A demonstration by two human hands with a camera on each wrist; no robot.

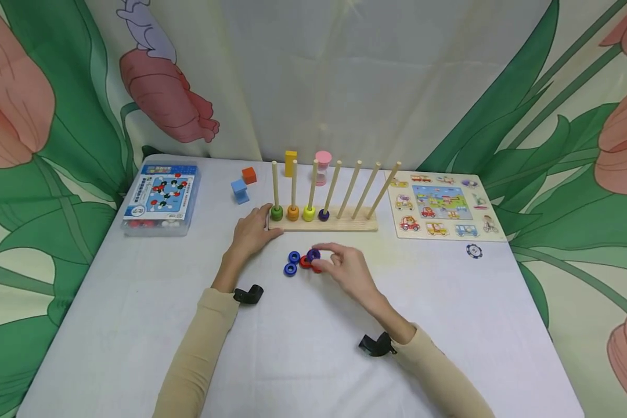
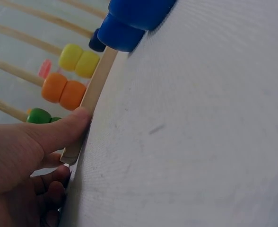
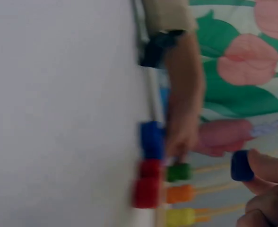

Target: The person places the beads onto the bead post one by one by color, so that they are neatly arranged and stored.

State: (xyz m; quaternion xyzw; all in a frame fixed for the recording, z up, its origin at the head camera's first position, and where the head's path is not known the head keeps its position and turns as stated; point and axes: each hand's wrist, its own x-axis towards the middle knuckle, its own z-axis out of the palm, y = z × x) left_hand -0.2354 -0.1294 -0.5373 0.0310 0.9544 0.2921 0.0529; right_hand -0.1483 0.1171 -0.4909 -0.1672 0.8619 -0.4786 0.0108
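My right hand (image 1: 349, 271) pinches a dark purple ring bead (image 1: 313, 254) between thumb and forefinger, held above the loose beads. In the right wrist view, that bead (image 3: 242, 165) sits at the fingertips. Under and beside it on the table lie two blue beads (image 1: 290, 269) and two red beads (image 1: 305, 262). My left hand (image 1: 252, 232) grips the left end of a wooden peg stand (image 1: 345, 224), thumb along its front edge. Green beads (image 1: 276, 213), orange beads (image 1: 293, 213), yellow beads (image 1: 309, 214) and a dark purple bead (image 1: 324, 215) sit low on its left pegs; three right pegs are bare.
Behind the stand are a yellow block (image 1: 290, 164) and a pink hourglass (image 1: 322, 168). Blue blocks (image 1: 240, 191) and an orange block (image 1: 249, 175) lie left of it. A plastic case (image 1: 159, 197) stands far left; a picture puzzle board (image 1: 444, 206) and a chip (image 1: 474, 251) lie right.
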